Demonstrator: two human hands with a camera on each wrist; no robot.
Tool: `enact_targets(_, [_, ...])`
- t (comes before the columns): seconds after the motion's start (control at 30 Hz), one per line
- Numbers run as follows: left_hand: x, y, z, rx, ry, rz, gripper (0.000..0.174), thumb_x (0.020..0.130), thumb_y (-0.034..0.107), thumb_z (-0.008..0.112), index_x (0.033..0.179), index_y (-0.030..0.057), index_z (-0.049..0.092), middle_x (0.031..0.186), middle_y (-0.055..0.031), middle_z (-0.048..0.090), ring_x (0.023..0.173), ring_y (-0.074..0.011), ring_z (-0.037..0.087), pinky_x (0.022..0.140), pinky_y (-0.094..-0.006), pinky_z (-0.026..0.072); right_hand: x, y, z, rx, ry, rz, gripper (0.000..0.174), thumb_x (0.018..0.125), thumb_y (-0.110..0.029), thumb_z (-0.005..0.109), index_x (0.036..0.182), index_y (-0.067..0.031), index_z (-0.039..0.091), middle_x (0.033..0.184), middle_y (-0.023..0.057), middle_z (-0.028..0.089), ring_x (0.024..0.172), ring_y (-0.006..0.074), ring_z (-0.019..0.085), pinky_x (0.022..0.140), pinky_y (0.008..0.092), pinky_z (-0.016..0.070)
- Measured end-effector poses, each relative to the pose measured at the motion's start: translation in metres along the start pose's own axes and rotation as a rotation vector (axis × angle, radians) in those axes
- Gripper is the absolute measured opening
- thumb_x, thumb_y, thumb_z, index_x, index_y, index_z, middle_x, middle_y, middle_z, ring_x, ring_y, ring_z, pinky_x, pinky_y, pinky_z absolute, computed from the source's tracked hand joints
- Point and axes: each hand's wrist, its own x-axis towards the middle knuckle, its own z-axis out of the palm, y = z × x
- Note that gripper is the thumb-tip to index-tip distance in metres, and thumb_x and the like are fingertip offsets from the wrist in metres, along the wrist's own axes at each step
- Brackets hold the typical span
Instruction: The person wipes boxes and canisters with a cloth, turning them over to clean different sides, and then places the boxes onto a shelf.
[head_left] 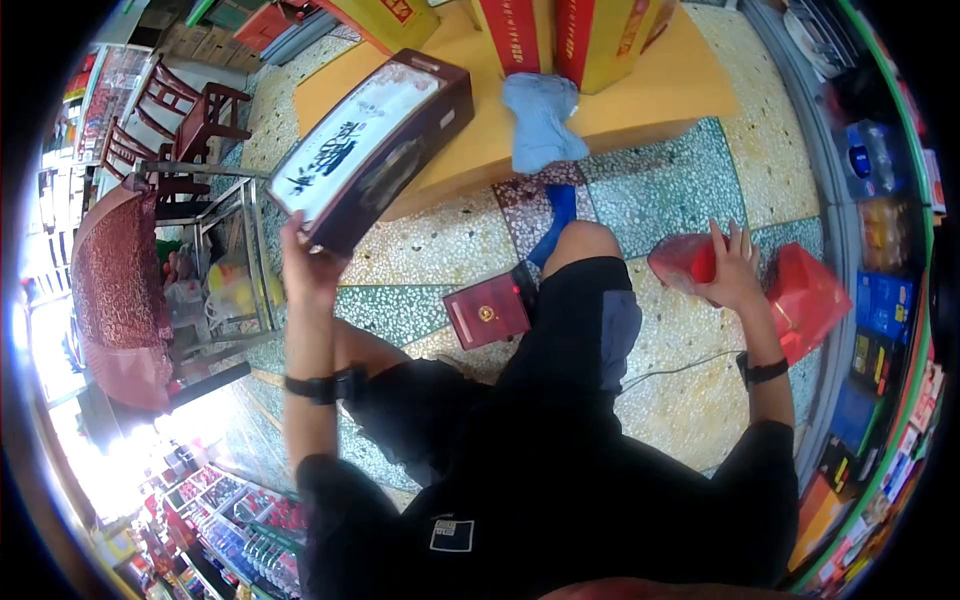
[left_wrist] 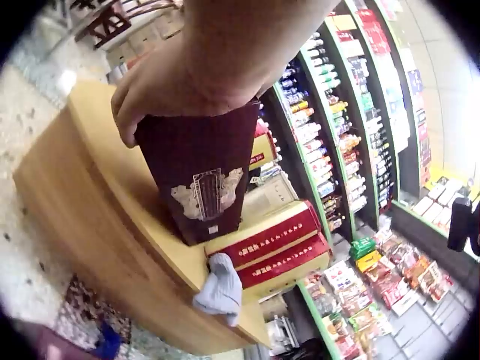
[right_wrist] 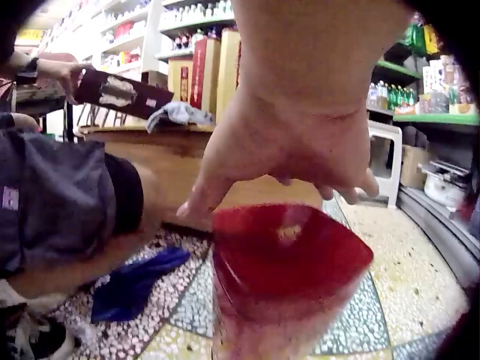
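Observation:
In the head view, my left hand (head_left: pixel 312 262) grips the near end of a long dark maroon gift box (head_left: pixel 425 135) with a white, black-lettered top. The left wrist view shows the fingers of the left hand (left_wrist: pixel 176 86) over the end of the box (left_wrist: pixel 202 150), whose far end stands over the table. My right hand (head_left: pixel 735 272), fingers spread, is right at a red, partly see-through container (head_left: pixel 680 262). Seen from the right wrist, the right hand (right_wrist: pixel 292 142) is close above the container's smooth red top (right_wrist: pixel 292 255), its fingers not curled round it.
A yellow-topped table (head_left: pixel 640 110) bears tall red-and-gold boxes (head_left: pixel 600 40) and a light blue cloth (head_left: pixel 545 120). On the tiled floor lie a maroon booklet-like box (head_left: pixel 487 312), a blue item (head_left: pixel 558 222) and a red bag (head_left: pixel 808 298). Shelves (head_left: pixel 870 350) line the right side.

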Motion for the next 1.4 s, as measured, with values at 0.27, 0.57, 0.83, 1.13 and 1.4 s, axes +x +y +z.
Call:
enact_targets(0.27, [0.009, 0.166, -0.025, 0.765, -0.081, 0.506, 0.075, 0.078, 0.033, 0.075, 0.136, -0.0051, 0.047, 0.120, -0.0192, 0.062, 0.103, -0.0265, 0.063, 0.090, -0.0362, 0.0504, 0.062, -0.169, -0.102, 0.424, 0.407, -0.592, 0.075, 0.083, -0.039, 0.071, 0.145, -0.0076, 0.044, 0.145, 0.0291, 0.043, 0.136, 0.0483, 0.038, 0.111, 0.0534, 0.0343])
enact_targets(0.57, [-0.044, 0.164, 0.045, 1.323, -0.432, 1.019, 0.097, 0.063, 0.021, 0.082, 0.146, -0.0025, 0.036, 0.127, -0.0195, 0.056, 0.117, -0.0295, 0.057, 0.104, -0.0367, 0.0425, 0.164, -0.249, -0.086, 0.416, 0.498, -0.410, 0.094, 0.072, -0.020, 0.072, 0.154, -0.0057, 0.026, 0.151, 0.0322, 0.031, 0.135, 0.0560, 0.031, 0.111, 0.0531, 0.0351])
enact_targets(0.83, [0.014, 0.080, 0.005, 0.319, -0.461, 1.161, 0.129, 0.061, 0.030, 0.090, 0.156, 0.0025, 0.006, 0.148, -0.0251, 0.034, 0.137, -0.0371, 0.040, 0.112, -0.0494, 0.0354, 0.169, -0.243, -0.093, 0.597, 0.543, -0.393, 0.066, 0.070, -0.014, 0.070, 0.132, 0.0034, 0.055, 0.123, 0.0304, 0.060, 0.115, 0.0420, 0.059, 0.101, 0.0422, 0.0472])
enact_targets(1.13, [0.060, 0.036, 0.007, 0.138, -0.590, 1.035, 0.137, 0.059, 0.021, 0.090, 0.155, 0.0002, -0.006, 0.150, -0.0226, 0.028, 0.138, -0.0332, 0.035, 0.115, -0.0460, 0.0304, 0.048, -0.324, -0.207, 1.094, 0.802, -0.574, 0.062, 0.072, -0.005, 0.063, 0.133, 0.0004, 0.054, 0.119, 0.0086, 0.063, 0.108, 0.0186, 0.062, 0.095, 0.0328, 0.0487])
enact_targets(1.4, [0.069, 0.028, 0.006, 0.236, -0.512, 1.147, 0.134, 0.060, 0.030, 0.089, 0.154, -0.0024, -0.001, 0.148, -0.0235, 0.030, 0.135, -0.0353, 0.038, 0.113, -0.0467, 0.0326, 0.018, -0.443, -0.304, 0.394, 0.829, -1.019, 0.049, 0.073, -0.013, 0.058, 0.120, -0.0005, 0.063, 0.118, 0.0199, 0.064, 0.109, 0.0380, 0.062, 0.097, 0.0437, 0.0480])
